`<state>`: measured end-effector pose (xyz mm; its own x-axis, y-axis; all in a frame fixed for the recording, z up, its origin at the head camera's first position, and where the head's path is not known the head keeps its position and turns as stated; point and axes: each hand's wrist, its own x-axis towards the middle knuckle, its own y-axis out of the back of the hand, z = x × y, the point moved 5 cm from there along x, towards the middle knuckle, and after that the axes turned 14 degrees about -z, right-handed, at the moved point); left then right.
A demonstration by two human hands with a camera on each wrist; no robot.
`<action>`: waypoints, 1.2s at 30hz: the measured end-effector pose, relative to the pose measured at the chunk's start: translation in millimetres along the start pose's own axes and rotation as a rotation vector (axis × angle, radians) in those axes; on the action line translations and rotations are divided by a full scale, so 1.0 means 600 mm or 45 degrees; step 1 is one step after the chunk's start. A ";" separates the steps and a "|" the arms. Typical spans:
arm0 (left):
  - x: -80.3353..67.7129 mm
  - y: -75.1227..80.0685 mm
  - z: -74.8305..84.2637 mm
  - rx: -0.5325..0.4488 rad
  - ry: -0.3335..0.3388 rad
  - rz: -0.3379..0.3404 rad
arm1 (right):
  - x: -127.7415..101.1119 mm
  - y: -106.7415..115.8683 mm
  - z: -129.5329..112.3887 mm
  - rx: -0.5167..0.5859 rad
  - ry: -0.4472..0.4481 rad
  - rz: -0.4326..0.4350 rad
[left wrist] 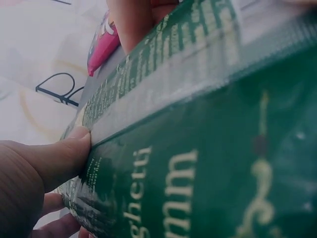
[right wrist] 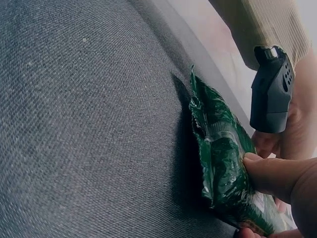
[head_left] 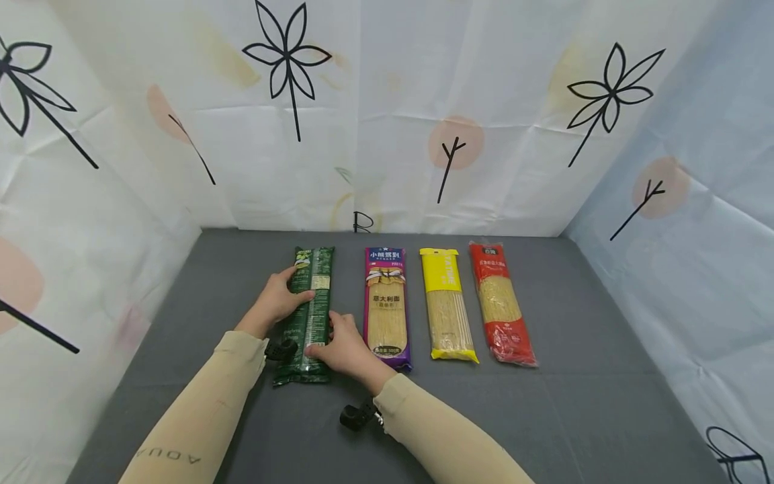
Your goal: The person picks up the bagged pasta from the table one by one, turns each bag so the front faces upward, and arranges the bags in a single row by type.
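Observation:
A green packet of spaghetti (head_left: 300, 334) is at the left of the row, its printed back with a pale label strip facing up. My left hand (head_left: 275, 302) grips its upper left side, the thumb lying across the wrapper. Lower down, my right hand (head_left: 349, 346) holds the right edge with the thumb on top. In the left wrist view the green wrapper (left wrist: 148, 163) fills much of the picture, and the left thumb (left wrist: 59, 158) presses on it. The right wrist view has the crimped end of the packet (right wrist: 223, 153) tilted, with a shadow on the cloth beneath.
To the right lie a purple pasta packet (head_left: 387, 316), a yellow noodle packet (head_left: 449, 316) and a red noodle packet (head_left: 500, 302). All rest on a grey cloth-covered table (head_left: 580, 417). White printed curtains (head_left: 387, 81) surround the table at the back and sides.

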<state>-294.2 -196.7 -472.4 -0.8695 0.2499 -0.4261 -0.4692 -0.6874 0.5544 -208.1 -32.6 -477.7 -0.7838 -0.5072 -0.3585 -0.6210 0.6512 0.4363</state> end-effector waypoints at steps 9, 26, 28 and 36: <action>0.008 0.000 -0.004 -0.134 0.015 -0.043 | -0.002 -0.001 0.001 0.058 0.009 -0.032; 0.008 -0.004 0.021 -0.156 -0.027 -0.081 | -0.004 0.002 0.006 0.071 0.057 -0.067; 0.007 -0.003 0.022 -0.153 -0.043 -0.064 | -0.005 0.001 0.005 0.078 0.065 -0.076; -0.009 0.010 0.024 -0.289 -0.062 0.044 | -0.006 0.005 0.006 0.112 0.056 -0.081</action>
<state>-294.6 -192.7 -456.5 -0.8933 0.2526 -0.3718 -0.3975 -0.8302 0.3908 -206.8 -26.7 -478.2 -0.7436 -0.5721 -0.3460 -0.6677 0.6627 0.3392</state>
